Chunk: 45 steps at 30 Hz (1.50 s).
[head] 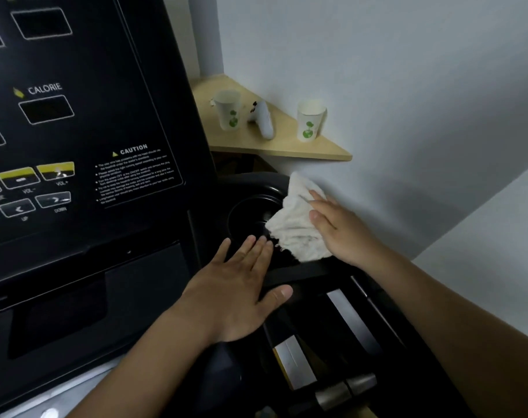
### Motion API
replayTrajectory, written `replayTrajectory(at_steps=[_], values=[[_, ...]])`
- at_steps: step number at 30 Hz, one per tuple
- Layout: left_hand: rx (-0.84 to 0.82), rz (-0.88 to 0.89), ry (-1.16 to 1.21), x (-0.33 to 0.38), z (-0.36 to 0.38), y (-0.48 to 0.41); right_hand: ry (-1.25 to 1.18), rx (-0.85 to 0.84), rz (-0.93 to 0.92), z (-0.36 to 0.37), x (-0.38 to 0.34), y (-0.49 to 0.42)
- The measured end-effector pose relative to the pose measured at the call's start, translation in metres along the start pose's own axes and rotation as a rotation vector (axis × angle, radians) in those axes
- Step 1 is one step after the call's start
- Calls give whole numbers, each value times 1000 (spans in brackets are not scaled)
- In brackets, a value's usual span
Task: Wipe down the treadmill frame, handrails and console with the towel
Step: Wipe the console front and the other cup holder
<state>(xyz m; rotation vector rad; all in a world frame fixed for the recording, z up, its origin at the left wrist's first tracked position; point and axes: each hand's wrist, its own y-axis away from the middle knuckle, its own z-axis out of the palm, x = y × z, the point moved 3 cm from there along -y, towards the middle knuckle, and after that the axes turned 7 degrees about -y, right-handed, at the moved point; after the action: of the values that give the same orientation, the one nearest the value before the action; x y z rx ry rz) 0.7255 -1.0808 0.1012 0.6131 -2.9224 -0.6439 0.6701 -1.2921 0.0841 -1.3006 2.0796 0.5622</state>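
Observation:
The black treadmill console (84,122) fills the left, with display windows, buttons and a caution label. To its right is a round black cup holder (250,212) in the console's side tray. A crumpled white towel (295,221) lies over the holder's right rim. My right hand (341,230) presses on the towel with fingers spread flat. My left hand (238,291) rests flat on the black tray just below the cup holder, fingers apart, holding nothing. A black handrail (386,312) runs down to the lower right.
A wooden corner shelf (286,146) behind the console carries two paper cups (229,111) (310,122) and a white controller (262,117). A white wall (377,70) stands close on the right. Silver frame parts (347,315) show below the tray.

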Motion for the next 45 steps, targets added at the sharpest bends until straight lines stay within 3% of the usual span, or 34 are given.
replayTrajectory(at_steps=[2,4,7,9,11,17,22,26,32,35,40,42,45], values=[[-14,-15,53,5,-1,-2,-120,28,67,-11,10,17],[-2,-25,105,14,-1,-9,-77,-64,91,-13,15,27],[29,-75,114,23,-2,-20,235,-189,117,4,8,9],[10,-136,149,22,-4,-24,462,-163,64,22,-3,-13],[-18,-194,174,18,-7,-26,522,-137,-22,33,-13,-35],[25,-263,161,18,-7,-38,369,-199,-178,17,-5,-55],[98,-121,184,20,-3,-31,248,-208,-10,-3,18,16],[93,-113,174,21,-5,-44,292,-171,111,9,11,-7],[86,-163,176,31,-14,-62,-186,-354,161,0,32,-83],[192,-124,144,33,-14,-59,-105,-382,164,-3,33,-43],[181,-28,135,30,-11,-63,178,-327,111,-11,19,28],[201,-26,145,29,-12,-65,118,-350,161,-5,22,4],[229,-43,109,32,-16,-66,-179,-266,208,5,29,-48]])
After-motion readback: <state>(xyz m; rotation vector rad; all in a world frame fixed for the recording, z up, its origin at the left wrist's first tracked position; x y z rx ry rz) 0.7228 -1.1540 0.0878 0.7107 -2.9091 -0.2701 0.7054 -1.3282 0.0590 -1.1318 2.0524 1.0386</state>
